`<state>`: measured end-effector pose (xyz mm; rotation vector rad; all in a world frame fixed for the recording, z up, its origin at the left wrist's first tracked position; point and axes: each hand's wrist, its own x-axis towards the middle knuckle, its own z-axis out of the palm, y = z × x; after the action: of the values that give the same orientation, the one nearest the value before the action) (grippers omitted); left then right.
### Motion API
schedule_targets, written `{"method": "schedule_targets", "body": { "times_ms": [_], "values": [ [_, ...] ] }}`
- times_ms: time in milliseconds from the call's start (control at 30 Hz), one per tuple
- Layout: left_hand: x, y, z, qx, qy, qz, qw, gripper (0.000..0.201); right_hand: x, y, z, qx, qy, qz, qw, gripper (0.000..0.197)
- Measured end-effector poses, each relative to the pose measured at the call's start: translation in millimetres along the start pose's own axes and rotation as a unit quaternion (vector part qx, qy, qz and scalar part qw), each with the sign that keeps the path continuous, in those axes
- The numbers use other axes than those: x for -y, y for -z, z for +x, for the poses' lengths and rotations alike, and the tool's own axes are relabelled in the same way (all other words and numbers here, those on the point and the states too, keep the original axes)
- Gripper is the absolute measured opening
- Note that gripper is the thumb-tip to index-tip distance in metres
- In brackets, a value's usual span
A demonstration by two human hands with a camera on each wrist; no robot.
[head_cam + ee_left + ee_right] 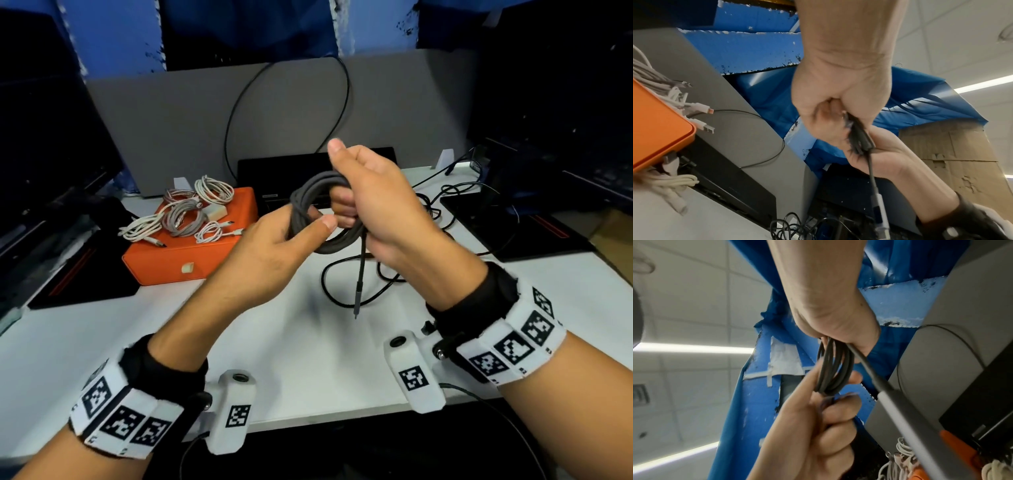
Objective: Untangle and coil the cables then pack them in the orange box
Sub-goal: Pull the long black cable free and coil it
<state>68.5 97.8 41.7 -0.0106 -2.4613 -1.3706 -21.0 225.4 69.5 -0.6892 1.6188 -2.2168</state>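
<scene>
Both hands hold a dark grey cable coil [310, 192] above the white table. My right hand [342, 171] grips the coil's far side in a fist, thumb up. My left hand [308, 229] pinches the near side of the coil, thumb on top. The cable's loose end with its plug [358, 294] hangs down below the right hand. In the right wrist view the coil [832, 369] runs between the right hand [838, 324] and the left hand [818, 418]. The orange box [171, 260] stands at the left with several coiled white cables [185, 216] lying on top of it.
A thin black cable [337, 294] lies looped on the white table [291, 359] under the hands. More black wires [459, 195] trail at the right. Dark pads [513, 226] and monitors flank the table; a grey partition [171, 130] stands behind.
</scene>
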Motion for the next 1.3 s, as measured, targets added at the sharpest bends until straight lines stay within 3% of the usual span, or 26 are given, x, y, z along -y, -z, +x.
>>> {"method": "schedule_targets", "body": {
  "times_ms": [100,200,267,367,467,567,800,867,967,1067,1133,1233,1267,1300],
  "values": [
    [-8,0,-6,0.103,0.062,-0.111,0.986,0.055,3,11,8,-0.013,-0.02,0.04,0.999,0.032],
    [-2,10,-5,0.139,0.077,-0.028,0.987,0.08,5,15,12,0.007,-0.038,0.04,0.998,0.033],
    [0,18,-4,0.13,0.081,0.011,0.988,0.085,6,17,12,0.041,-0.049,0.002,0.998,0.033],
    [-2,25,-2,0.061,0.01,0.01,0.998,0.064,3,15,9,0.078,-0.042,-0.061,0.994,0.031],
    [-7,19,-3,0.039,-0.056,0.074,0.995,0.037,-2,9,5,0.088,-0.019,-0.112,0.99,0.031],
    [-7,11,-4,0.001,-0.062,0.156,0.986,0.03,-4,8,4,0.087,-0.006,-0.138,0.987,0.03],
    [-10,21,-2,-0.052,-0.034,0.132,0.989,0.025,4,14,9,0.096,0.025,-0.174,0.98,0.034],
    [-10,28,-1,-0.073,-0.026,0.122,0.99,0.027,12,29,13,0.135,0.043,-0.27,0.952,0.031],
    [-11,35,-1,-0.089,-0.018,0.119,0.989,0.029,22,51,14,0.216,0.07,-0.444,0.867,0.018],
    [-12,36,-3,-0.083,-0.016,0.101,0.991,0.03,22,58,15,0.258,0.05,-0.513,0.817,0.01],
    [-14,37,-4,-0.078,-0.019,0.091,0.993,0.031,17,57,19,0.239,0.056,-0.536,0.807,0.021],
    [-15,38,-6,-0.066,-0.023,0.08,0.994,0.033,7,58,25,0.198,0.083,-0.638,0.74,0.063],
    [-15,38,-7,-0.061,-0.023,0.082,0.995,0.034,4,59,27,0.19,0.083,-0.644,0.736,0.066],
    [-16,37,-7,-0.058,-0.024,0.087,0.994,0.035,2,59,28,0.186,0.08,-0.625,0.754,0.062]
  ]
}}
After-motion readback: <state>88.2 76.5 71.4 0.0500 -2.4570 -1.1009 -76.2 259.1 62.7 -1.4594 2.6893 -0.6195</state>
